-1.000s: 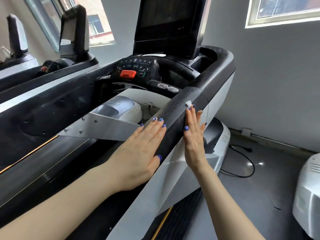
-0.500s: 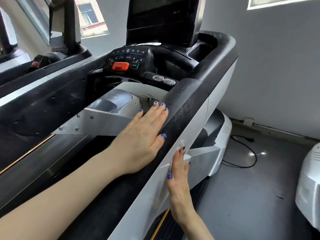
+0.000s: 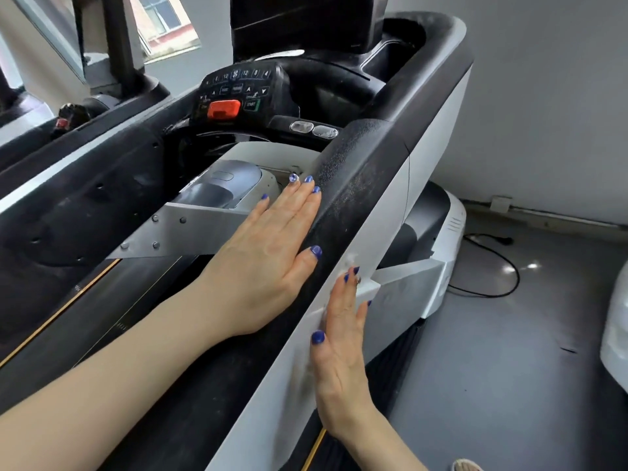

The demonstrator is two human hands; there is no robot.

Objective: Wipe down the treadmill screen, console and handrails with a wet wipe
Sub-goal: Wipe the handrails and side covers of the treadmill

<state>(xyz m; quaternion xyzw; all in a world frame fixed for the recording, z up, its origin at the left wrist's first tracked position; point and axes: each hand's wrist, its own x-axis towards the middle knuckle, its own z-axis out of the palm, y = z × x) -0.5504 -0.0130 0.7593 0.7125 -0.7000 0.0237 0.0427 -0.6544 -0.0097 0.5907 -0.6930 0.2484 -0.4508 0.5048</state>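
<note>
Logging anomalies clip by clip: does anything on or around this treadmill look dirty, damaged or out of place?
Nothing looks broken or askew. The black handrail carries a pale dusty film, and a grey smudge marks the white side panel beside the right hand. A loose black cable trails across the floor.

**Handrail, right side: hand positions**

Left hand [image 3: 268,263] flat, fingers straight, pressed against inner face of black handrail [image 3: 350,198]. Right hand [image 3: 343,345] flat against white outer side panel [image 3: 390,205], pressing wet wipe [image 3: 350,260], visible only at fingertips. Console keypad [image 3: 238,93] with red stop button [image 3: 223,108] ahead, below dark screen [image 3: 299,18].
</note>
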